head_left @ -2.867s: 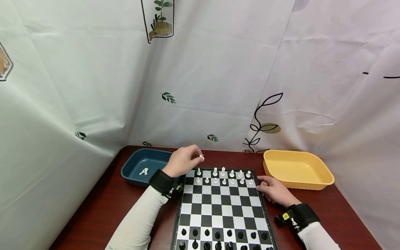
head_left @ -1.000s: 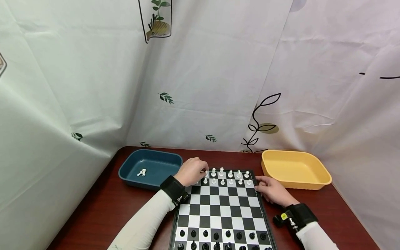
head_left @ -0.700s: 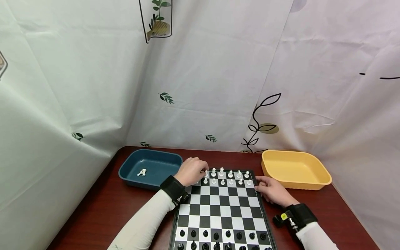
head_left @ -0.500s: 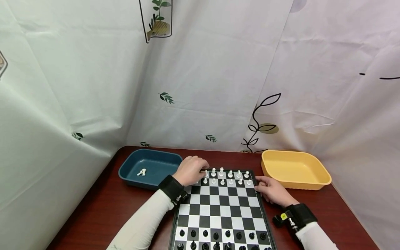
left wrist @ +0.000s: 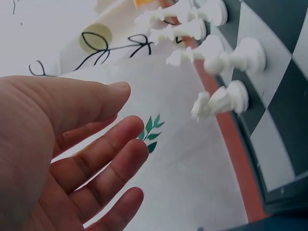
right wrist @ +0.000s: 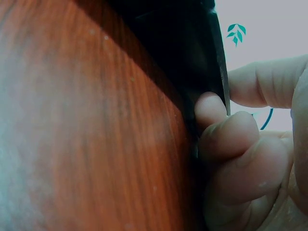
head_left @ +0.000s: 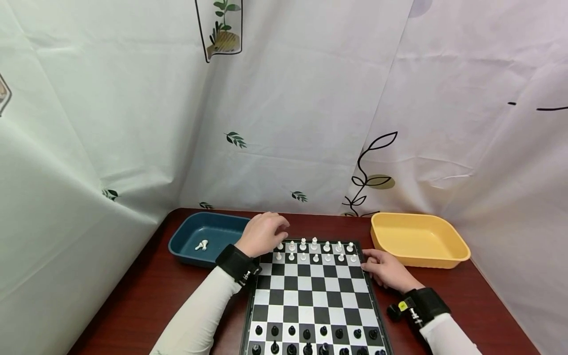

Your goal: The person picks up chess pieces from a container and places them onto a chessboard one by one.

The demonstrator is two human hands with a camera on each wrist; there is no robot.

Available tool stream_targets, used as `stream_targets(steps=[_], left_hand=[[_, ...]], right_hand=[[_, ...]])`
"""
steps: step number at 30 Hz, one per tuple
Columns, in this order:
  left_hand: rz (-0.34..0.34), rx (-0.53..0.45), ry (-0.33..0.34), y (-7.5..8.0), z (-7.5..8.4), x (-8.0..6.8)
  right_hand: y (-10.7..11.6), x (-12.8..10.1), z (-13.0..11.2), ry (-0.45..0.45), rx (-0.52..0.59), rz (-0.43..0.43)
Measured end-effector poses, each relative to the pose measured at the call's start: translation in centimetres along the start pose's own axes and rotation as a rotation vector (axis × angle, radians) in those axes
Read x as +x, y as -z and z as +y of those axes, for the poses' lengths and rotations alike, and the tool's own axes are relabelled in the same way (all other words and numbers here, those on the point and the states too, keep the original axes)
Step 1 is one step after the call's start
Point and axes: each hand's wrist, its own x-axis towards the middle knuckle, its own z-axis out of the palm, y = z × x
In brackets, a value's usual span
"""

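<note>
Over the far left corner of the chessboard (head_left: 306, 298), my left hand (head_left: 263, 234) hovers with nothing in it. In the left wrist view its thumb and fingers (left wrist: 108, 171) are apart and loosely bent. Nearest to that hand is a white knight (left wrist: 220, 102), standing in the back row beside other white pieces. Two rows of white chess pieces (head_left: 315, 258) stand at the far end; black chess pieces (head_left: 306, 334) line the near end. My right hand (head_left: 387, 270) grips the board's right edge, thumb above and curled fingers (right wrist: 228, 137) against its side.
A blue tray (head_left: 175, 246) at the left holds a small cluster of white pieces (head_left: 201, 245). A yellow tray (head_left: 419, 264) stands at the right, behind the right hand. Patterned white cloth (head_left: 284, 123) hangs behind the dark red table (head_left: 146, 296).
My left hand carried a small white piece to the back row, let go of it there, and has drawn back leftward and up. The right hand stays at the board's edge.
</note>
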Motion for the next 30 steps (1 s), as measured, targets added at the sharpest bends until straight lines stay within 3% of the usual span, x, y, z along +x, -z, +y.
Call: stream_targets(steps=[11,21,30], left_hand=[[0.059,-0.003,0.199,2.4,-2.6,-0.6],[0.089,0.003,0.294,4.8,-5.7,-1.7],[0.026,0.026,0.426,6.3,-8.8,-3.3]], right_hand=[[0.0,0.0,0.0,0.0,-0.008,0.004],[0.0,-0.1,-0.1,0.005,0.0,0.001],[-0.1,-0.1,0.0,0.001,-0.004,0.003]])
